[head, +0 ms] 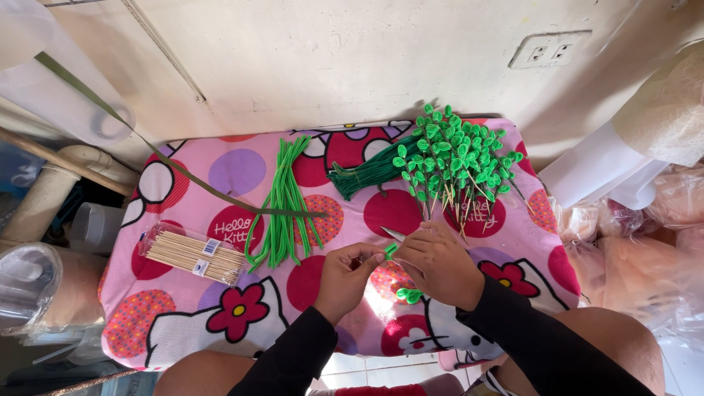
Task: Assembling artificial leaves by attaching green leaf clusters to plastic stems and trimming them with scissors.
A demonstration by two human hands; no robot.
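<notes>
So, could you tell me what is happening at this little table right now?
A person in black sleeves works over a table covered with a pink patterned cloth. The left hand and right hand together pinch a small green loop between the fingertips. Beyond the hands lies a pile of finished green loops on sticks, a bundle of green stems lies to the left, and a pack of wooden skewers farther left.

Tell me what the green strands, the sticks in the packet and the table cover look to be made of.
Green strands: probably fuzzy pipe cleaners, matte and bendy, lying in loose curves. Sticks: pale, straight and thin, likely bamboo or wood, in a clear glossy plastic packet. Cover: soft printed fabric, matte, draping over the edges. The left hand and right hand pinch a green piece of the same look.
</notes>
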